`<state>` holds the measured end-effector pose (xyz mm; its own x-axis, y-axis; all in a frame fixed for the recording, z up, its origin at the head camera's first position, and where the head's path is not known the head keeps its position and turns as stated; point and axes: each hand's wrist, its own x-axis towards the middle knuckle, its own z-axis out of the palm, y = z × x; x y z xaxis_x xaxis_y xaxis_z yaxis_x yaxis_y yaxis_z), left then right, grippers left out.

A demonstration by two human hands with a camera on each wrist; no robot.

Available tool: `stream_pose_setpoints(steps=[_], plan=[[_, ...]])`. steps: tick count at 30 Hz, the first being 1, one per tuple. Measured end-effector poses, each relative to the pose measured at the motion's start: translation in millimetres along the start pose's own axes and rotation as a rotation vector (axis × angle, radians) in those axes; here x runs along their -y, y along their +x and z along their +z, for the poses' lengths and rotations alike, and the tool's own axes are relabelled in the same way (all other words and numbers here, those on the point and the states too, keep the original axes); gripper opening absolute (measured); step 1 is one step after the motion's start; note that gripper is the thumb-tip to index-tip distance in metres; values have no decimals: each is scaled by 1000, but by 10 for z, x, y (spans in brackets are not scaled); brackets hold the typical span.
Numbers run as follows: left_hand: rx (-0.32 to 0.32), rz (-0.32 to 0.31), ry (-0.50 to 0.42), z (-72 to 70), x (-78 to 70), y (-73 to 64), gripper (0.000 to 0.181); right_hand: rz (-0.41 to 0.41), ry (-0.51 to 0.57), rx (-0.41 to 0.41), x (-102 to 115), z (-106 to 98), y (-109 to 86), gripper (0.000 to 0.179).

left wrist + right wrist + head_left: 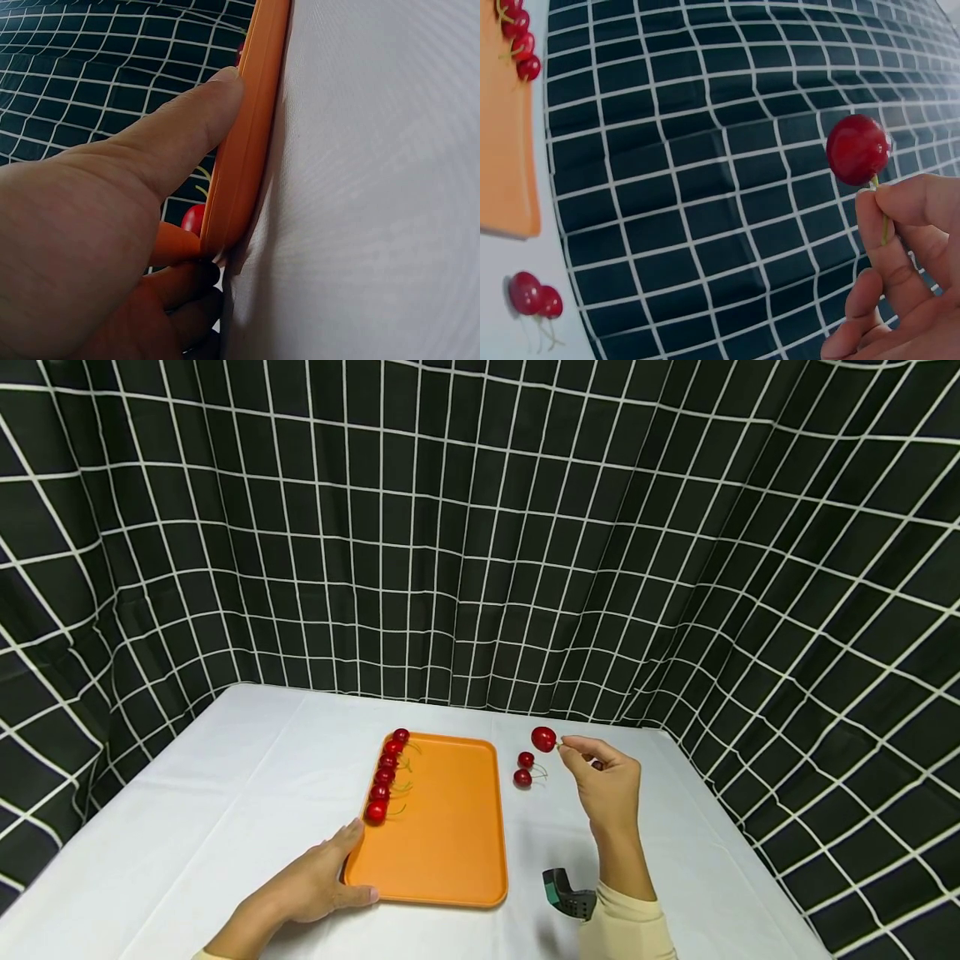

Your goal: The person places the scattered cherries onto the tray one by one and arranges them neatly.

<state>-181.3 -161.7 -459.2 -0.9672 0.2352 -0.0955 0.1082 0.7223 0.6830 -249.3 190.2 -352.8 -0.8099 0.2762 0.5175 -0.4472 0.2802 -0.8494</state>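
My right hand pinches a red cherry by its green stem between thumb and index finger, raised above the table to the right of an orange tray. Along the tray's left side runs a line of several cherries, their stems pointing right. My left hand rests against the tray's near left corner, its thumb along the near wall and its fingers by the left side. Two more cherries lie together on the white cloth, between the tray and my right hand.
A white cloth covers the table. Black curtain with a white grid hangs behind it and at both sides. A dark wrist-worn device juts out from the right sleeve, close to the tray's near right corner.
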Motion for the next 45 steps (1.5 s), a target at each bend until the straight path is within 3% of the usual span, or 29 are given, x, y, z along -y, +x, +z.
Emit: stream_pose_setpoints(steps=[9, 14, 21, 28, 30, 36, 45], plan=[[9, -1, -20, 24, -10, 11, 108, -71, -39, 24, 143, 92, -117, 7], [2, 1, -11, 19, 6, 3, 108, -94, 3, 64, 196, 266, -184, 6], [-2, 5, -16, 6, 25, -18, 108, -87, 92, 144, 454, 575, -324, 7], [-7, -3, -1, 10, 6, -16, 108, -29, 100, 200, 718, 800, -515, 5], [-10, -5, 4, 10, -1, -12, 108, -16, 114, 211, 702, 859, -554, 6], [-15, -10, 15, 11, -12, -3, 107, 2, 156, 249, 358, 1087, -601, 7], [-17, 10, 2, 16, 1, -7, 107, 98, 87, 318, 88, 1345, -741, 6]])
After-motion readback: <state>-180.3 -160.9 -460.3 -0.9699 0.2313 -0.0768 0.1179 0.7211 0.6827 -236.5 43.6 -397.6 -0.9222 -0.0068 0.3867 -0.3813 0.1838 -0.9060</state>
